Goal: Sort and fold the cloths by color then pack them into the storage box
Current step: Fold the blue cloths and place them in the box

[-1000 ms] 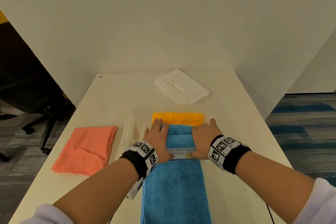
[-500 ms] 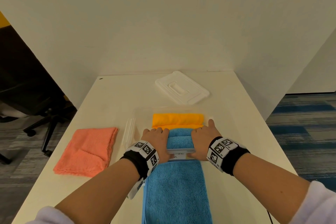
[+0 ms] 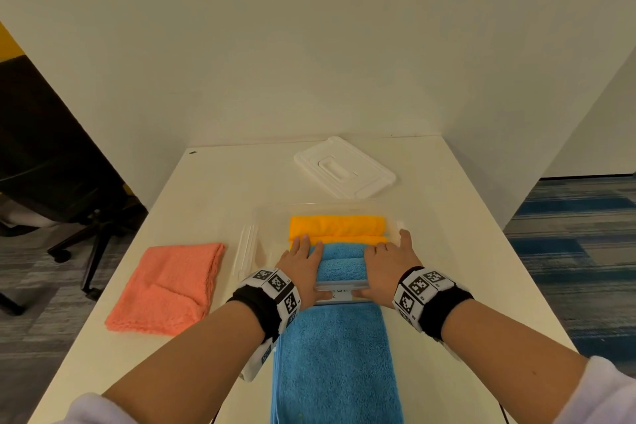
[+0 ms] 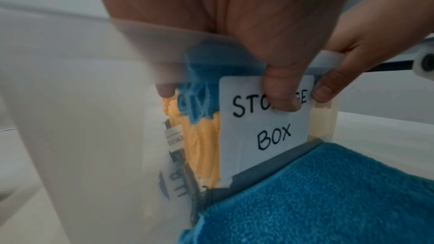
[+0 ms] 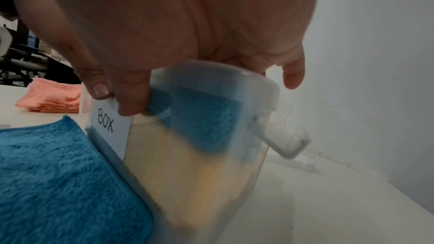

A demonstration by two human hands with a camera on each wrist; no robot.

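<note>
Pressing the blue cloth down beside the orange cloth inside the storage box: left hand and right hand lie flat-fingered on it, thumbs hooked over the near wall. Best done with even pressure, box kept steady. Only the left wrist view shows the label; only the head view shows the lid.

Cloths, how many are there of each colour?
Folded orange cloth in the clear plastic storage box: 1
Folded blue cloth in the box: 1
Blue cloth on the table: 1
Folded salmon-pink cloth on the table: 1
Total: 4
</note>
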